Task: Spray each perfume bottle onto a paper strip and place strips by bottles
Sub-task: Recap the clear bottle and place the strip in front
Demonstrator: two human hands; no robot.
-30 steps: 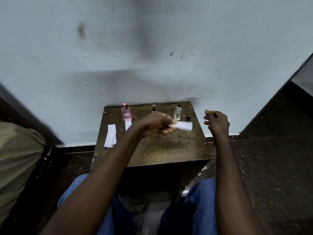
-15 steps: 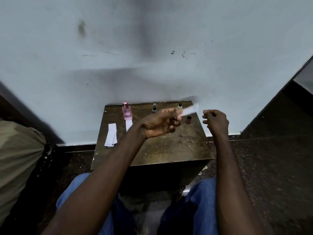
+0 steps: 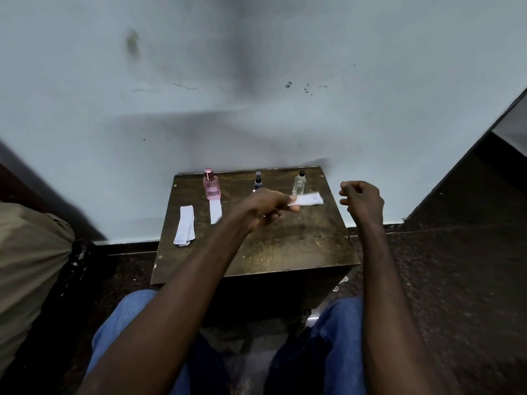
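Note:
Three perfume bottles stand along the back of a small brown table (image 3: 285, 249): a pink bottle (image 3: 211, 187), a small dark blue bottle (image 3: 258, 181) and a clear bottle (image 3: 299, 184). One white paper strip (image 3: 215, 211) lies right in front of the pink bottle. My left hand (image 3: 263, 208) hovers over the table's middle and pinches another paper strip (image 3: 307, 199), which is blurred and points right, just in front of the clear bottle. My right hand (image 3: 361, 199) is raised at the table's right edge with its fingers curled, and nothing shows in it.
A small pile of spare paper strips (image 3: 184, 225) lies on the table's left edge. A pale wall rises directly behind the table. Olive fabric (image 3: 28, 266) sits at the far left, dark floor lies to the right, and my knees in blue jeans are below.
My left hand swung the strip up and to the right, then brought it back down to just in front of the clear bottle. My right hand barely moved.

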